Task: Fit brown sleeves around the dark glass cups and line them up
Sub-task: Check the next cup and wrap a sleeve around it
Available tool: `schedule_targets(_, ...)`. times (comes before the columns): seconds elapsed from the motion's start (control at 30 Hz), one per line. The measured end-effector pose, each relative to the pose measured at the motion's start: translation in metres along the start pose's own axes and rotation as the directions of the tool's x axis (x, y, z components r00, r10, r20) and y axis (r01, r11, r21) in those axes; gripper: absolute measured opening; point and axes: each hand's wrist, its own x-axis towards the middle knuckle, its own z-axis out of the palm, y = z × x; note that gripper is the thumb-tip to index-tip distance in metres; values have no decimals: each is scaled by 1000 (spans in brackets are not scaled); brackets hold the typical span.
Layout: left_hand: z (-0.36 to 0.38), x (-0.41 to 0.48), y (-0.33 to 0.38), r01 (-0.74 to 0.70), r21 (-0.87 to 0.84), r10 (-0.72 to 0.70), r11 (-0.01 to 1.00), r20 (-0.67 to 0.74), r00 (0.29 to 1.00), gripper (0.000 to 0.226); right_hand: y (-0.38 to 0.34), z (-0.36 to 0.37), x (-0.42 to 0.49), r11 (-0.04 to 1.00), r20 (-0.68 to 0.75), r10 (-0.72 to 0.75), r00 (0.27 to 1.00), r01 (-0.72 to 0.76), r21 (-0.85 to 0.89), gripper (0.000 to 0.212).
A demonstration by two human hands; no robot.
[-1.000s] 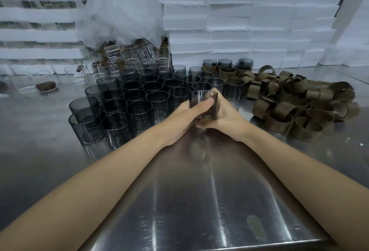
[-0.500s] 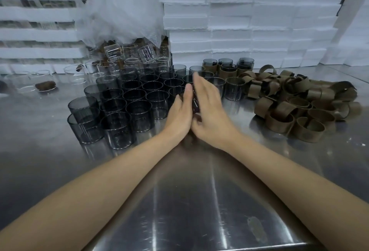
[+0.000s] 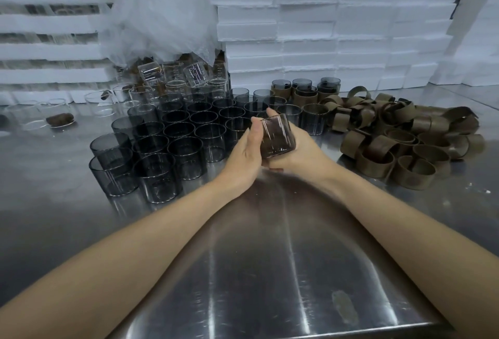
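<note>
Bare cups [image 3: 172, 147] stand left, loose sleeves [image 3: 399, 139] right, sleeved cups [image 3: 305, 90] behind between them

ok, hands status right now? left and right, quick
left hand: holding the dark glass cup, thumb pressed on its side.
right hand: holding the same cup, fingers wrapped around it from below.

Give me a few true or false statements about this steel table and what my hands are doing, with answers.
1. Both the left hand and the right hand hold one dark glass cup. True.
2. The pile of brown sleeves lies left of the hands. False: it lies to their right.
3. The held cup stands upright on the table. False: it is tilted in the hands.
4. Sleeved cups stand at the back. True.
</note>
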Motion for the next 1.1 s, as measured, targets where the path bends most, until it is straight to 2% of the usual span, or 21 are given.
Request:
schedule_targets(0.1,-2,3,3,113,-35,-112,993,42,993,59,2,2,0,1000,-1,-19,1000,19,-16,64)
schedule_targets(0.17,-1,3,2,135,-25,-134,990,34,990,66,5,4,-2,999,-79,-30,996,29,-18,67)
schedule_targets(0.27,3,2,0,55,80,-49,995,-74,996,71,4,6,-4,986,-219,-135,966,110,-122,78)
schedule_targets(0.33,4,0,-1,-14,161,25,987,-67,997,72,4,6,-5,972,-217,-182,959,141,-188,78)
schedule_targets(0.47,5,-6,1,-102,317,123,943,-46,991,63,4,6,-6,969,-223,-205,953,165,-183,67)
schedule_targets(0.6,13,-12,4,-130,388,208,912,-166,964,66,3,11,-5,972,-300,-222,928,188,-138,59)
schedule_targets(0.7,12,-10,5,-146,446,278,883,-246,928,64,3,11,-5,980,-318,-183,930,147,-136,60)
schedule_targets(0.87,9,-7,4,-167,216,215,962,-223,951,48,2,12,-4,989,-304,-133,943,109,-95,68)
schedule_targets(0.97,8,-6,2,-89,187,109,978,-100,989,63,0,13,-4,985,-311,-133,941,90,-148,53)
schedule_targets(1.1,8,-2,1,49,154,-58,987,52,997,58,-1,8,-6,948,-264,-107,959,18,-317,34)
